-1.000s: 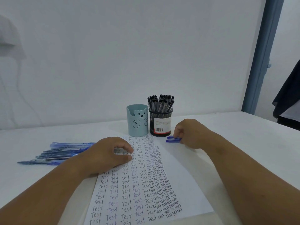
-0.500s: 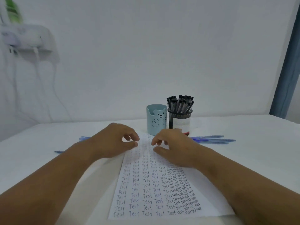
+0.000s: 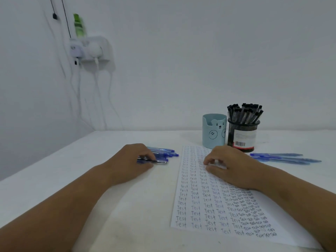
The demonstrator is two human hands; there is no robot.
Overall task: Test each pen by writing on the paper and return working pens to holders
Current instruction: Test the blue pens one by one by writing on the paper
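Left hand (image 3: 130, 161) is curled around a blue pen (image 3: 154, 161) at the near edge of the pile of blue pens (image 3: 162, 152) on the table (image 3: 54, 171); that pen lies flat, long axis left-right, far end pointing right toward the paper (image 3: 216, 200). Right hand (image 3: 231, 166) rests on the paper, fingers loosely bent, holding nothing. More blue pens (image 3: 283, 158) lie right of the black mesh holder (image 3: 242, 135), beside the teal bear holder (image 3: 214, 131).

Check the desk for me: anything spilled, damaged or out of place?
Nothing spilled or damaged. Only oddity: the blue bear holder looks empty while blue pens lie loose left and right of the paper.
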